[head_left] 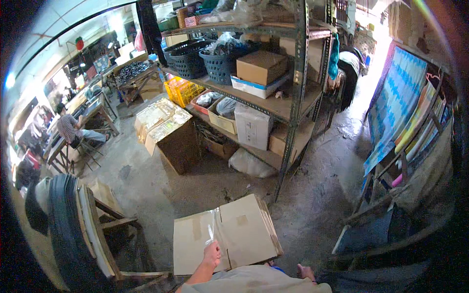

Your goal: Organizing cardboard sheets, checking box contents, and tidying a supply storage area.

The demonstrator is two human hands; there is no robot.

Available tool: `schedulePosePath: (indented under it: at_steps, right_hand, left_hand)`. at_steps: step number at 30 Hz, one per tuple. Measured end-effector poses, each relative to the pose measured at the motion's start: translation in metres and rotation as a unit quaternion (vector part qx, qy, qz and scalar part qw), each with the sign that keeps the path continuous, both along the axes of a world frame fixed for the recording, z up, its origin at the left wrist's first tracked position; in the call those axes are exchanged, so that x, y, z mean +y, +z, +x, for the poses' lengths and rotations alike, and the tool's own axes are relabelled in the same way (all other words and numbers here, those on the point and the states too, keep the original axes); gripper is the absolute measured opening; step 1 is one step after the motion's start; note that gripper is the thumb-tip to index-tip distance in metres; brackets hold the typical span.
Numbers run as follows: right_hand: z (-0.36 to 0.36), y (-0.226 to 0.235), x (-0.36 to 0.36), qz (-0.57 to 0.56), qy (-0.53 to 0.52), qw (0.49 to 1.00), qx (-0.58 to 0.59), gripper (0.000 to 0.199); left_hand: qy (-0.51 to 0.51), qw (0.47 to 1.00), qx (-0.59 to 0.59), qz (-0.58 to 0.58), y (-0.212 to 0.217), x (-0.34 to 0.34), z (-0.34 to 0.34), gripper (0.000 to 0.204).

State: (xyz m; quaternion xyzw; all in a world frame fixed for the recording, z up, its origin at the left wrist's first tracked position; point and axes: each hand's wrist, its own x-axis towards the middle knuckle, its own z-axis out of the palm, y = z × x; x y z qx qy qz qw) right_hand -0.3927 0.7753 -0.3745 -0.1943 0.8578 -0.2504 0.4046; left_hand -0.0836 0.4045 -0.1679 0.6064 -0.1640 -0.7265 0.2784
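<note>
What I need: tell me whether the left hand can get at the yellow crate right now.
Probably not: the left hand grips a white strip at the flat cardboard stack, and the yellow crate sits well beyond it, with a large cardboard box standing partly in front.

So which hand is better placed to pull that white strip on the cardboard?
Probably the left hand: it seems to grip the white strip over the flattened cardboard. The right hand is off to the side.

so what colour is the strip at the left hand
The strip is white, clearest in the head view.
</note>
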Motion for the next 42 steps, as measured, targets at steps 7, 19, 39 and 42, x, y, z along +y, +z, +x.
schedulePosePath:
  at_steps: [7,19,39,42]
  right_hand:
    - [-0.003,0.037,-0.045,0.071,0.072,0.991,0.092,0.029]
    - [0.039,0.108,-0.187,-0.056,-0.031,0.980,0.188,0.026]
    - [-0.238,0.507,-0.664,-0.528,-0.069,0.755,0.382,0.023]
    - [-0.314,0.499,-0.736,-0.513,-0.133,0.790,0.310,0.032]
  left_hand:
    - [-0.023,1.000,0.013,-0.012,-0.036,-0.026,0.022,0.017]
    - [0.057,0.998,0.015,-0.025,-0.003,-0.115,0.049,0.007]
    - [0.224,0.974,0.042,0.013,-0.101,-0.278,0.124,0.020]
    - [0.218,0.972,0.038,-0.076,-0.049,-0.301,0.091,0.019]
